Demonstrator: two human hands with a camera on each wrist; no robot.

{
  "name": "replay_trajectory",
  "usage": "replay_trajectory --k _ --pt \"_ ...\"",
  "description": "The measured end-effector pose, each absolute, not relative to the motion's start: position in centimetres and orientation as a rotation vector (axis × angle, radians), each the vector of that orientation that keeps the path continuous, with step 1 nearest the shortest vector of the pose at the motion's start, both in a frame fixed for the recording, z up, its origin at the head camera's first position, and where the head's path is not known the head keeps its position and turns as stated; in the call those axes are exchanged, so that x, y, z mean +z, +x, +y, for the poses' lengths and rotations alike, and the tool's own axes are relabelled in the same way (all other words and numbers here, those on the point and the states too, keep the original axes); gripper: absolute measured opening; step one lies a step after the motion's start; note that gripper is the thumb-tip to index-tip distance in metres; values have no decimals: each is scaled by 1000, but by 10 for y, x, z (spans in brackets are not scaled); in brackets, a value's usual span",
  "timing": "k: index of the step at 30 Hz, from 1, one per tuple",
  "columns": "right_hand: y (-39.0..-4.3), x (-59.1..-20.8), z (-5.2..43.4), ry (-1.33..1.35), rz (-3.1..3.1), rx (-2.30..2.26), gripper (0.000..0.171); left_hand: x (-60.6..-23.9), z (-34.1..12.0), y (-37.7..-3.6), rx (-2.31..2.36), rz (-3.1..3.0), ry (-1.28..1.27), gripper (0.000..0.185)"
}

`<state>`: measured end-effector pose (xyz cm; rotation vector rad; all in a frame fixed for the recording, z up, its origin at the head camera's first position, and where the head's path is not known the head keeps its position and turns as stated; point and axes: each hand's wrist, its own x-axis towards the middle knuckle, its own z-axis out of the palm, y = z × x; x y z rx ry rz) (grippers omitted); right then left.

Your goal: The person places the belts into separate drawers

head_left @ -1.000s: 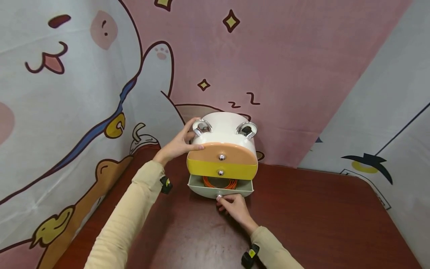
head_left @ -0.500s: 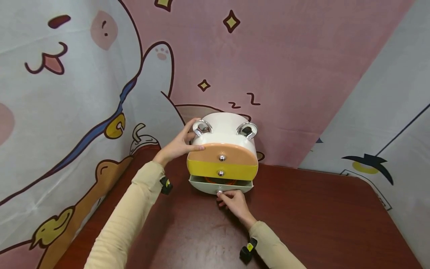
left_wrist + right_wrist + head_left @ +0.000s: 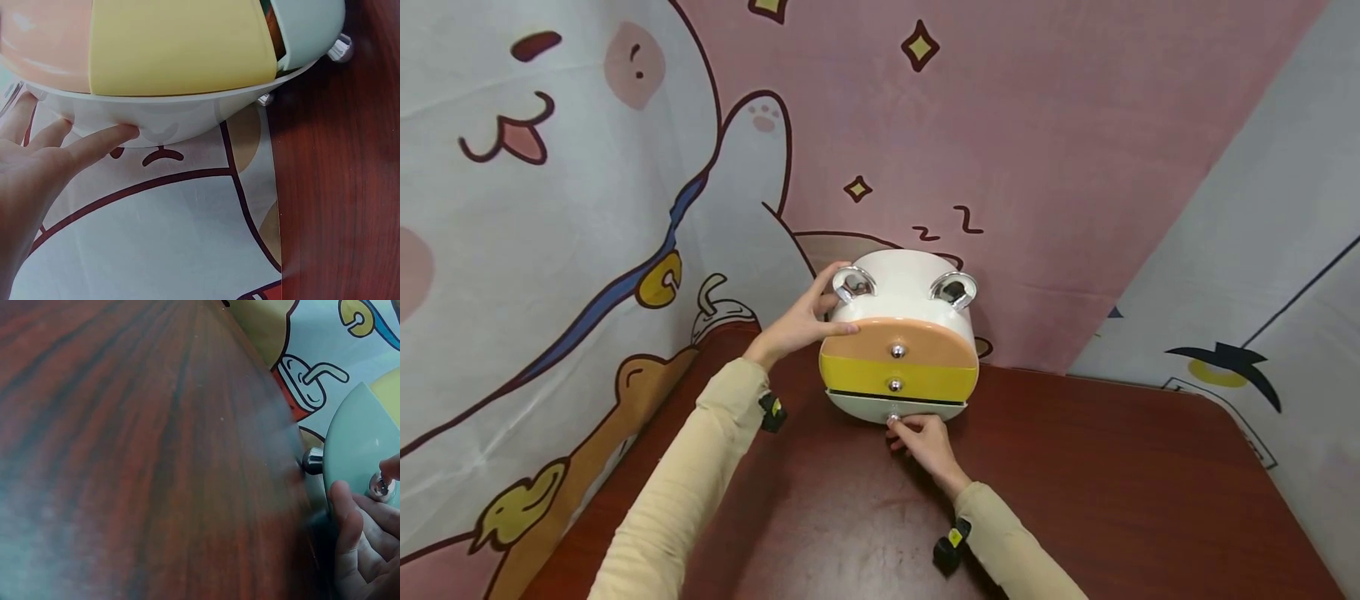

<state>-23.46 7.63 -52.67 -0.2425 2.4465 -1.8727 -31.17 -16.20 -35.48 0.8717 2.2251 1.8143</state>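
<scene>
A white drawer box (image 3: 901,287) with silver ear-like rings stands on the table. Its front has a peach drawer (image 3: 857,346), a yellow drawer (image 3: 932,383) and a pale green bottom drawer (image 3: 850,406). My left hand (image 3: 797,327) rests against the box's left side, thumb on the peach front. In the left wrist view its fingers (image 3: 103,147) lie nearly straight against the white wall. My right hand (image 3: 931,450) pinches the bottom drawer's silver knob (image 3: 380,486). That drawer sticks out slightly; something orange (image 3: 272,28) shows through its gap.
The box stands on a dark reddish-brown wooden table (image 3: 1112,483), close to its back edge. A pink and white cartoon cloth (image 3: 1037,167) hangs behind and to the left. Small silver feet (image 3: 312,461) support the box.
My right hand has moved forward with the knob, and the green drawer has slid in from well open to a thin gap. The orange coil is now hidden in the head view.
</scene>
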Motion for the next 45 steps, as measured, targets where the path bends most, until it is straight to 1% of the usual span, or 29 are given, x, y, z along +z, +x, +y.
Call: replay_trajectory --k 6,11,15,20,25,29,34,37,40,45 --pt "-239 -525 76 -251 2489 -1858 23 -350 -159 -307 1828 2208 845 93" --pt "-240 -525 76 -291 2520 -1867 26 -337 -157 -296 1822 2200 859 92" --pt "-239 -527 72 -319 2522 -1916 27 -335 -158 -293 1827 2196 854 92" --pt "-237 -525 64 -191 2453 -1989 25 -344 -162 -300 1821 2222 824 94" --pt "-237 -524 60 -143 2472 -2019 25 -353 -164 -309 1815 2245 827 95" --pt "-235 -527 60 -110 2490 -1997 25 -356 -164 -309 1824 2222 840 95" --pt "-233 -530 62 -97 2480 -1972 28 -353 -160 -302 1852 2201 856 95" --pt "-232 -531 65 -137 2491 -1947 27 -352 -157 -296 1880 2205 857 96" --pt "-229 -531 70 -214 2530 -1910 25 -361 -156 -296 1890 2251 841 97" --pt "-222 -533 86 -348 2726 -1755 28 -378 -159 -300 1818 2451 808 91"
